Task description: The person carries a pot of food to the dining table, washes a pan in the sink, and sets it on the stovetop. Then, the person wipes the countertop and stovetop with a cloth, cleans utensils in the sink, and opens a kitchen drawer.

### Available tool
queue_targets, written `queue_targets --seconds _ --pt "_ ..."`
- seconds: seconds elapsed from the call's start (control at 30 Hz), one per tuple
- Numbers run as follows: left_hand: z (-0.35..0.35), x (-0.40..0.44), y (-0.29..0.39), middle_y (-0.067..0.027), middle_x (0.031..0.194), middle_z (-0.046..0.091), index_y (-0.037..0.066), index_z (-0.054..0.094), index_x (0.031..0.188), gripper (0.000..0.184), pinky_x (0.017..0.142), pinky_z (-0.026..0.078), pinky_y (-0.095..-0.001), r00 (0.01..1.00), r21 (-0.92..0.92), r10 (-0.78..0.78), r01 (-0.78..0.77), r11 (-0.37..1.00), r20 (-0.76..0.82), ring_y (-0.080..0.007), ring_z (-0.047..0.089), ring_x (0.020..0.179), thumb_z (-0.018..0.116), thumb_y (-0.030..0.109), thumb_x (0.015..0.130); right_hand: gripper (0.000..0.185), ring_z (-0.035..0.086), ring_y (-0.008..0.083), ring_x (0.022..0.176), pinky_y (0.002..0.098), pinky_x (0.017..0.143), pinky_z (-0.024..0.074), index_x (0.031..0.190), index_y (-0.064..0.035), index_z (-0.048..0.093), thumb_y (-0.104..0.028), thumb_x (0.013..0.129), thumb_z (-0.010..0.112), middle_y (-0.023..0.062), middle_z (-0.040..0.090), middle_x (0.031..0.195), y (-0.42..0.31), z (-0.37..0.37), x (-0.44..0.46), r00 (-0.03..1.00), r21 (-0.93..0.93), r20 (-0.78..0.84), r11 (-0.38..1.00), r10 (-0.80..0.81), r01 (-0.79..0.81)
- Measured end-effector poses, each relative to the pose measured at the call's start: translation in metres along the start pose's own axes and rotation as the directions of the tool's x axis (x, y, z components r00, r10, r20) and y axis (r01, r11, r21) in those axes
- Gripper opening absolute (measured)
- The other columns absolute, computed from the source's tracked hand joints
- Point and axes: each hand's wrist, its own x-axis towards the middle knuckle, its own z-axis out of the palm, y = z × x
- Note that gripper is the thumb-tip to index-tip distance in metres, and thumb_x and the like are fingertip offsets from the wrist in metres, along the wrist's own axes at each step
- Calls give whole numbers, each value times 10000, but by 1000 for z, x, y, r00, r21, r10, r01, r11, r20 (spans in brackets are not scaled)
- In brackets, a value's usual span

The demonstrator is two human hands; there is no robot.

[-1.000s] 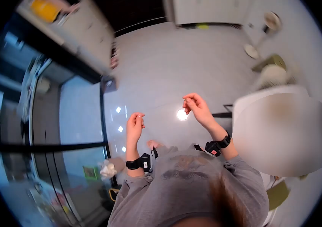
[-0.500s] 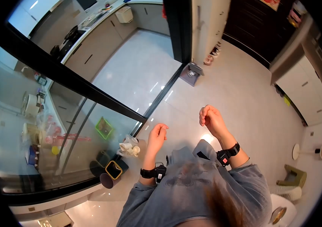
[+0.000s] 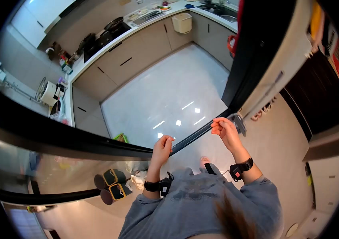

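Observation:
My left hand (image 3: 162, 149) is raised in front of my body, its fingers curled in loosely with nothing seen in them. It is nearest to the dark frame of the glass sliding door (image 3: 137, 151), apparently apart from it. My right hand (image 3: 226, 132) is also held up, fingers bent but slightly apart, and holds nothing. Behind it in the view is a grey long-handled dustpan (image 3: 239, 124) by the door post. Each forearm wears a black strap with a small device, the left device (image 3: 164, 186) and the right device (image 3: 237, 172).
Through the doorway lies the kitchen floor (image 3: 165, 87), bounded by a floor track (image 3: 193, 137). Grey cabinets (image 3: 133, 59) carry a stove (image 3: 103, 40) and pans. Two bins (image 3: 117, 192) stand at lower left beside a white bag (image 3: 138, 181). Shoes (image 3: 263, 111) line the right wall.
My view has turned and come closer to the kitchen doorway, so more of the counter and kitchen floor shows. Both hands stay raised in front of me; the right fingers look slightly looser.

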Motion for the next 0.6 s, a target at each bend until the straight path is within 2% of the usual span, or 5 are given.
queue_targets --seconds 0.2,0.33,0.47,0.53,0.6 --pt "-13 84 3 15 564 435 9 542 836 196 475 367 -207 994 -40 -56 52 998 -91 -60 433 498 435 166 883 197 550 141 662 266 627 475 919 15 517 -126 876 386 98 568 794 -12 6 109 996 -91 54 994 72 -67" --pt "-40 166 -2 15 555 429 8 544 835 200 469 363 -207 991 -53 -28 21 998 -132 -57 425 492 438 171 883 188 547 138 653 267 621 475 913 7 523 -120 876 391 94 567 783 -12 19 193 997 -153 33 986 75 -69" --pt "-72 257 24 22 560 431 9 545 837 210 468 349 -196 989 -35 27 -33 999 -146 -53 414 505 433 179 886 192 550 139 645 268 625 481 911 8 527 -125 884 391 91 567 775 -29 18 285 1000 -197 -4 980 27 -27" --pt "-92 302 33 25 541 423 17 543 831 225 446 330 -201 990 95 -8 22 995 -143 -49 395 488 413 190 893 192 549 139 646 267 625 481 912 9 527 -125 884 392 89 565 772 -35 29 334 1000 -258 -17 966 25 -29" --pt "-100 342 50 27 531 416 21 542 829 231 434 319 -203 988 86 14 0 996 -156 -49 384 475 406 195 896 191 548 138 646 265 623 479 912 11 527 -125 883 397 87 562 768 -47 36 368 1000 -237 -11 971 29 -31"
